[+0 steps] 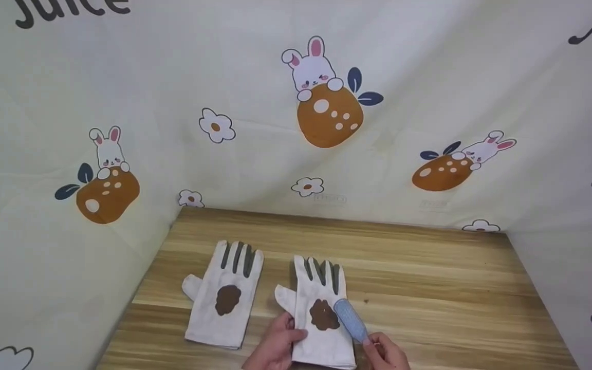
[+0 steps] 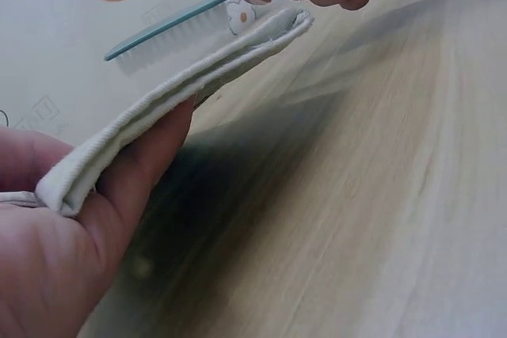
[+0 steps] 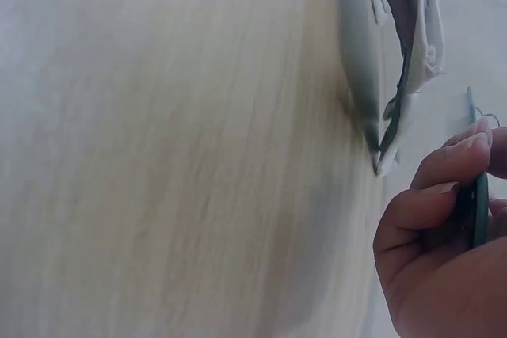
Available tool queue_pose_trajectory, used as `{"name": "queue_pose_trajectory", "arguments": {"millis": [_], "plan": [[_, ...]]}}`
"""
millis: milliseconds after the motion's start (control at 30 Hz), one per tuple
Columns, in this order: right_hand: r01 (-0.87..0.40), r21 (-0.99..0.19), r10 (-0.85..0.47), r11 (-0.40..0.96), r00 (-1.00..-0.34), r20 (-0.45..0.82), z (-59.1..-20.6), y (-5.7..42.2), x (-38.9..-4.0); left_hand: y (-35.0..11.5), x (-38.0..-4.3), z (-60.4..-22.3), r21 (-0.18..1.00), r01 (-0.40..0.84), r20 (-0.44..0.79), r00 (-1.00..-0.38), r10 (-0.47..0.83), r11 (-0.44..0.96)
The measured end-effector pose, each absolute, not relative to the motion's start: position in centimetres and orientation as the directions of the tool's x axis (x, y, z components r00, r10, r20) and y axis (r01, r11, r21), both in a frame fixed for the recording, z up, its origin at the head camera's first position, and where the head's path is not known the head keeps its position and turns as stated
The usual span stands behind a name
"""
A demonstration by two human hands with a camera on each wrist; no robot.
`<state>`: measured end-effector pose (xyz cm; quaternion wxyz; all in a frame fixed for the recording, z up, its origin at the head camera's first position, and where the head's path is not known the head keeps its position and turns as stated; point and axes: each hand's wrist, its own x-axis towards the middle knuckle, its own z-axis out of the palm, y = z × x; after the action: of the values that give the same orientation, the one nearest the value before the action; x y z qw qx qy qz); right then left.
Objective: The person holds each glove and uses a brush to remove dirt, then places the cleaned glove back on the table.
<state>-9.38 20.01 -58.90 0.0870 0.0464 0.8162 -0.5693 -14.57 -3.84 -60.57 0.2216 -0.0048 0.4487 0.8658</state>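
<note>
A white work glove (image 1: 314,339) with grey-green finger sides and a brown blotch (image 1: 324,315) lies across my left hand (image 1: 275,343). The thumb presses on its left edge, with fingers beneath, and the left wrist view shows the glove's cuff (image 2: 166,93) raised above the table. My right hand (image 1: 386,353) pinches the handle of a blue brush (image 1: 350,319). Pale bristles (image 2: 170,41) face down, just over the glove in the left wrist view. From the head, the brush overlaps the glove's right edge beside the blotch. In the right wrist view, curled fingers (image 3: 444,180) surround the handle.
A second white glove (image 1: 221,321) with a similar brown blotch lies flat to the left. Both gloves are over a wood-grain table (image 1: 445,303). Pale cloth walls (image 1: 255,169) printed with rabbits and flowers enclose its back and sides.
</note>
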Motion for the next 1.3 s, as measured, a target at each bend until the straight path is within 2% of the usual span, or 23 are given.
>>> {"name": "queue_pose_trajectory", "arguments": {"millis": [533,767,1067,1300], "plan": [[0.143,-0.943,-0.049,0.301,-0.985,-0.165,-57.4,18.6,-8.8,-3.1,-13.6,-58.8,0.759,-0.383,-0.164,-0.896,0.414,-0.527],[0.097,-0.926,-0.092,0.366,-0.986,-0.14,-57.5,18.3,-8.8,-3.0,-13.3,-58.5,0.754,-0.384,-0.173,-0.899,0.403,-0.533],[-0.065,-0.885,-0.184,0.46,-0.983,-0.023,-57.7,17.9,-9.2,-3.1,-13.3,-58.5,0.744,-0.386,-0.16,-0.896,0.415,-0.546],[-0.073,-0.857,-0.223,0.51,-0.974,-0.049,-57.8,17.8,-9.2,-3.3,-13.1,-58.6,0.729,-0.412,-0.166,-0.881,0.443,-0.547]]}}
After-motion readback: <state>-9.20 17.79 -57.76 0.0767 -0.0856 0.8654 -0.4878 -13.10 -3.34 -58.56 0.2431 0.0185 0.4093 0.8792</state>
